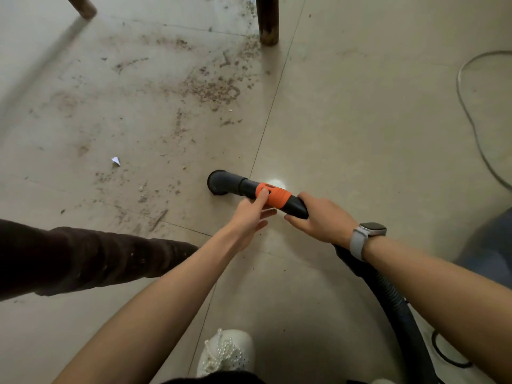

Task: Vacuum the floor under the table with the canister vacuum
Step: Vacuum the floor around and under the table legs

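Observation:
The black vacuum nozzle [219,182] with an orange collar [277,197] lies low over the tiled floor [360,134], its round mouth facing down and left. My right hand [321,220] grips the black handle just behind the collar. My left hand [250,216] has its thumb pressed on the orange collar, with the other fingers straight beneath the tube. A ribbed black hose [393,297] runs back under my right forearm. Brown crumbs and dust [213,88] are scattered over the floor ahead and to the left.
Two dark wooden table legs stand at the top, one at the middle [267,20] and one at the left [83,6]. A dark wooden rail [91,256] crosses at left. A grey cable [471,115] curves at right. A white paper scrap [116,160] and my white shoe [227,350] are visible.

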A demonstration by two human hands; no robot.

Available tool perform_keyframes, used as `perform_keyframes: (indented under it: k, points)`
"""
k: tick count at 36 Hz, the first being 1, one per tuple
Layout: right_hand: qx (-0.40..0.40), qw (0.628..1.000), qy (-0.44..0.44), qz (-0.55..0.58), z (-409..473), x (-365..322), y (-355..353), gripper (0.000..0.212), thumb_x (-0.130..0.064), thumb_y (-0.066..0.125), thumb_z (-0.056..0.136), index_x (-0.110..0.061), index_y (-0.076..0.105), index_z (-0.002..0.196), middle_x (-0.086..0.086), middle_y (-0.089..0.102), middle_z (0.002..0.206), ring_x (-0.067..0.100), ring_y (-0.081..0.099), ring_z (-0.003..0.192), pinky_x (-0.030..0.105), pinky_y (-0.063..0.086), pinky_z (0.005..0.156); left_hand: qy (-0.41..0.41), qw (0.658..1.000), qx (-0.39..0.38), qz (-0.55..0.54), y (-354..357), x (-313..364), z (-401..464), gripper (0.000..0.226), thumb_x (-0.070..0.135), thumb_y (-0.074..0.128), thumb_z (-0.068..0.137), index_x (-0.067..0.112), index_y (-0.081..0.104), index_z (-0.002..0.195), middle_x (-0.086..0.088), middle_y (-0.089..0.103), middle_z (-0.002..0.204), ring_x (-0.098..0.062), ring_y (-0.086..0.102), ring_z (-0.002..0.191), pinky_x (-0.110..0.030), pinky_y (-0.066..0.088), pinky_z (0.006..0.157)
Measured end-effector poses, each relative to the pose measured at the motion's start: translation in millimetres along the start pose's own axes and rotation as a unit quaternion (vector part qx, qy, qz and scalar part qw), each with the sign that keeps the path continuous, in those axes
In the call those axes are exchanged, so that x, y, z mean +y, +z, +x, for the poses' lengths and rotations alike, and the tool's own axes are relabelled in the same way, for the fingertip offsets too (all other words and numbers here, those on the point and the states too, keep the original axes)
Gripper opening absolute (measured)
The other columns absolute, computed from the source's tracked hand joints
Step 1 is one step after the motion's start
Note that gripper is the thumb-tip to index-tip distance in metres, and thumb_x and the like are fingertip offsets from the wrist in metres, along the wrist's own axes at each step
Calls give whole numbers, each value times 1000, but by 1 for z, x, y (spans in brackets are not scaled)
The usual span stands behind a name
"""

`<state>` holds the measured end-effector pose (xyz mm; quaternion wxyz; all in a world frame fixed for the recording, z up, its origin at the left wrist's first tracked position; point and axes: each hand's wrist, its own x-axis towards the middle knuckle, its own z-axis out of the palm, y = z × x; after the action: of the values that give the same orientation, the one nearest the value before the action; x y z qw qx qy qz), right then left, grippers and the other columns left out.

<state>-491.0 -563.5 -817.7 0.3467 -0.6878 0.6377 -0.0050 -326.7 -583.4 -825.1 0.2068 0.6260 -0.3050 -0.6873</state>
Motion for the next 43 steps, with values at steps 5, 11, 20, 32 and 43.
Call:
perform_keyframes:
  k: [5, 11, 20, 32, 43]
  points:
    - [3, 1000, -14, -6, -10, -4, 10, 36, -45, 51, 93, -14, 46, 111, 5, 62, 90, 24, 56, 73, 30, 37, 60, 8, 999, 52, -11, 7, -9, -6, 30, 38, 38, 102, 20, 45, 124, 0, 62, 110, -11, 62, 95, -35, 40, 92]
    - [11, 1000, -22, 2, -18, 6, 21, 34, -43, 52, 92, -15, 45, 110, 7, 65, 91, 28, 62, 79, 30, 36, 59, 20, 994, 81, -73, 25, -25, -7, 25, 34, 36, 103, 19, 46, 120, 4, 61, 102, -7, 58, 93, -34, 41, 93]
    - [-48, 998, -16, 47, 2, -2, 13, 28, -37, 57, 90, -17, 39, 95, 4, 56, 86, 21, 51, 71, 29, 38, 61, 1, 1000, 28, -7, 11, -17, -6, 34, 42, 36, 101, 22, 44, 127, -1, 59, 117, -16, 58, 102, -35, 41, 91]
    - [20, 997, -46, -53, 4, -20, 13, 52, -46, 56, 89, -24, 37, 131, 7, 63, 97, 29, 60, 81, 35, 49, 69, 82, 901, 206, 373, -51, -127, -46, 36, 27, 50, 97, 15, 52, 130, -5, 51, 127, -19, 52, 116, -42, 46, 99]
    - [-54, 997, -24, -42, -79, 35, 20, 45, -40, 58, 88, -27, 42, 129, 9, 68, 103, 32, 64, 90, 35, 47, 70, 86, 814, 201, 538, -75, -153, -61, 51, 23, 52, 93, 12, 39, 141, -7, 38, 141, -27, 39, 128, -44, 38, 101]
